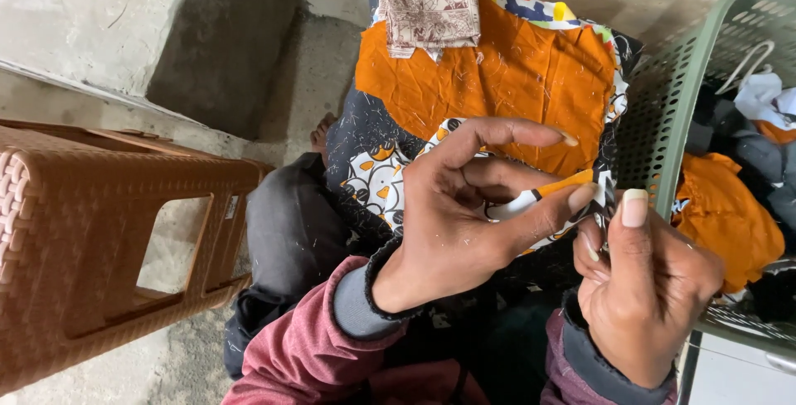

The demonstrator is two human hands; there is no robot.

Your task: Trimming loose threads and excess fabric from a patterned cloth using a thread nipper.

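The left hand (464, 214) has its thumb and forefinger pinched on the edge of a printed cloth (377, 177), a dark piece with white and orange cartoon shapes, while the other fingers fan out above it, probably to keep the rest of the fabric out of the way. The right hand (643, 281) is curled shut just beside it, thumb up, gripping the same corner of cloth; something small may sit between those fingers, but it is too hidden to say what. Holding the edge taut between both hands looks like a way to keep one short stretch of it steady and close to the eyes. The cloth lies over the person's lap, under an orange piece (506, 73) speckled with loose white threads, and on top of that, at the far end, rests a brown-and-cream printed scrap (429, 0). The pile seems stacked on the knees so that each piece stays flat and within reach. To the right stands a green plastic basket (663, 115) with a perforated wall, holding more orange and dark fabric and something white; it sits close enough to touch the lap pile. To the left is a brown plastic stool (108, 231) with a woven pattern, standing apart from the work. The person sits low over a rough grey concrete floor (298, 73), with a raised concrete step or ledge (91, 15) beyond the stool; the place looks bare and workmanlike.
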